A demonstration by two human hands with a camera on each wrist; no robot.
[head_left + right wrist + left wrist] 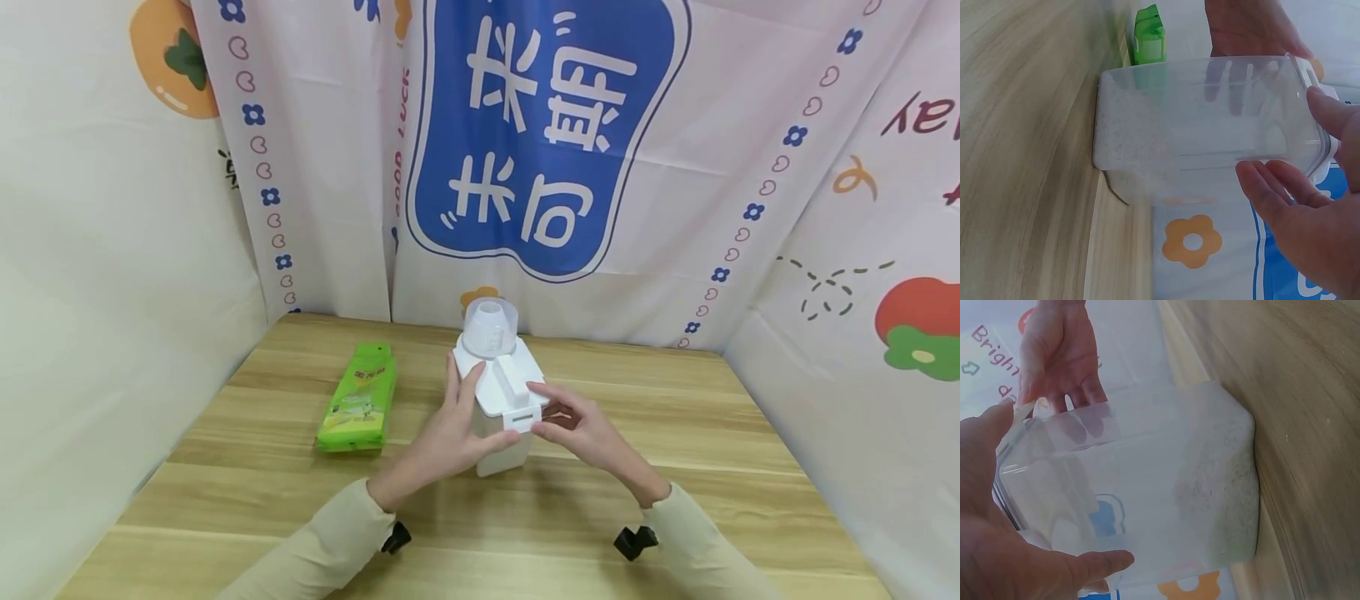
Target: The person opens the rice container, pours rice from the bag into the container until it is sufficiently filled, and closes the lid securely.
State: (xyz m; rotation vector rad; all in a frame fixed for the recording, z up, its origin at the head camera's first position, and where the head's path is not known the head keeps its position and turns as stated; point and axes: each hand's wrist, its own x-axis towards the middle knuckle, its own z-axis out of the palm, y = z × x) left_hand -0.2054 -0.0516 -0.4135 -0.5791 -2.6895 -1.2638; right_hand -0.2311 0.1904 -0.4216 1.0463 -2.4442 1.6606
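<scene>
A translucent storage container (pixel 501 457) with a white lid (pixel 487 392) stands upright on the table, a layer of pale grains (pixel 1225 487) in its bottom. On the lid are a raised white handle (pixel 512 381) and a clear measuring cup (pixel 490 329) at the back. My left hand (pixel 453 425) holds the container's left side, its fingers along the wall and its thumb at the white front latch (pixel 522 418). From the right, my right hand (pixel 581 425) grips the front corner, thumb by the latch and fingers against the side wall.
A green and yellow packet (pixel 360 404) lies on the wooden table (pixel 675 417) to the left of the container. Printed curtains (pixel 337 167) hang behind the table and along both sides.
</scene>
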